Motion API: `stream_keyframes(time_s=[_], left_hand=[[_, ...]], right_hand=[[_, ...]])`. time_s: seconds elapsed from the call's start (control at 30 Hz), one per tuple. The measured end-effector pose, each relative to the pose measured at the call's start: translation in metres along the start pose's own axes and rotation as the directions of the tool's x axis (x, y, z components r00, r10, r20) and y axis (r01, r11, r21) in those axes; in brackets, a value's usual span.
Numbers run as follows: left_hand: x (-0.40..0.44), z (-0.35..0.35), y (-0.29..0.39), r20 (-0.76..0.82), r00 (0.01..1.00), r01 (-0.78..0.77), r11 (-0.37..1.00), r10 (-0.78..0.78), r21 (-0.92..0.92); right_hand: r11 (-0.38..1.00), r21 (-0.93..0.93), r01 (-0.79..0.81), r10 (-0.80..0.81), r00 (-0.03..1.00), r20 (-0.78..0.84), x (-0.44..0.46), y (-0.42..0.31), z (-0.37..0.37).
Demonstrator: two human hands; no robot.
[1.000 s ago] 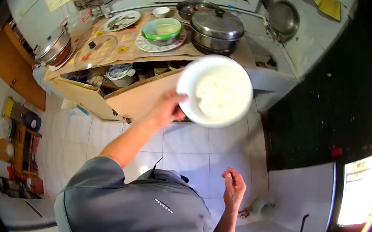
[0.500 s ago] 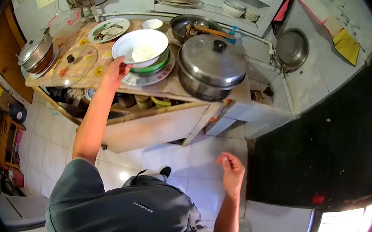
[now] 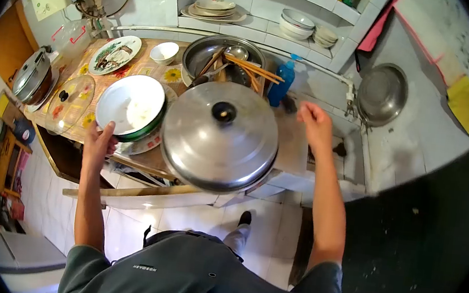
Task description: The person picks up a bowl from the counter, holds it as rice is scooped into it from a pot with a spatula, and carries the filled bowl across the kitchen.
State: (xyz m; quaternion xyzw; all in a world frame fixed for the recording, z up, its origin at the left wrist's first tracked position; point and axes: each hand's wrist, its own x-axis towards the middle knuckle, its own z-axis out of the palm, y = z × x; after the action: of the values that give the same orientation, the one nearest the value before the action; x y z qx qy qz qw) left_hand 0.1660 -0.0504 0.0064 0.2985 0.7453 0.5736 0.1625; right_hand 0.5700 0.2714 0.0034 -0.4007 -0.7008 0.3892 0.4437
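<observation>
Steadily is the way to handle the white bowl, since the left hand has it only by one side of the rim and the far side could tip under the pale food within. A firm pinch, a level wrist and a slow, straight movement would suit it best; the green bowl directly beneath makes a sideways push risky, as the two could knock or slide. Clearance also matters on the right, where the broad metal lid of the big pot lies close by. As for placement, the white bowl is left of the frame's centre, up and to the right of the left hand, with the thumb at its lower-left rim and the other fingers bent below, closed narrowly around the edge. Whether its base rests fully on the green bowl is hidden. Under both, the patterned plate shows at the lower right of the stack. The right hand is raised right of centre, beside the lid and below the blue bottle, well apart from the white bowl; its fingers are loosely curled with nothing visible in them, and I cannot tell whether the tips meet.
</observation>
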Motion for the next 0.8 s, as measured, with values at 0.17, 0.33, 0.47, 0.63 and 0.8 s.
stream_keyframes(time_s=[0.17, 0.33, 0.47, 0.63, 0.8], left_hand=[[-0.017, 0.013, 0.034, -0.194, 0.968, -0.004, 0.785, 0.158, 0.620], [-0.047, 0.112, 0.195, 0.161, 0.983, -0.128, 0.956, 0.088, 0.263], [-0.069, 0.176, 0.261, 0.464, 0.882, -0.261, 0.907, 0.084, 0.331], [-0.090, 0.236, 0.279, 0.669, 0.705, -0.558, 0.767, 0.236, 0.318], [-0.102, 0.246, 0.266, 0.685, 0.704, -0.545, 0.760, 0.186, 0.354]], right_hand=[[0.932, -0.324, 0.163, -0.160, 0.986, 0.036, 0.141, 0.028, -0.014], [0.709, -0.566, 0.421, -0.454, 0.886, 0.090, 0.275, 0.043, -0.018], [0.616, -0.701, 0.360, -0.331, 0.926, 0.185, 0.335, 0.043, -0.015], [0.603, -0.727, 0.328, -0.196, 0.945, 0.264, 0.374, 0.050, -0.009], [0.672, -0.673, 0.310, -0.105, 0.939, 0.327, 0.380, 0.032, -0.021]])
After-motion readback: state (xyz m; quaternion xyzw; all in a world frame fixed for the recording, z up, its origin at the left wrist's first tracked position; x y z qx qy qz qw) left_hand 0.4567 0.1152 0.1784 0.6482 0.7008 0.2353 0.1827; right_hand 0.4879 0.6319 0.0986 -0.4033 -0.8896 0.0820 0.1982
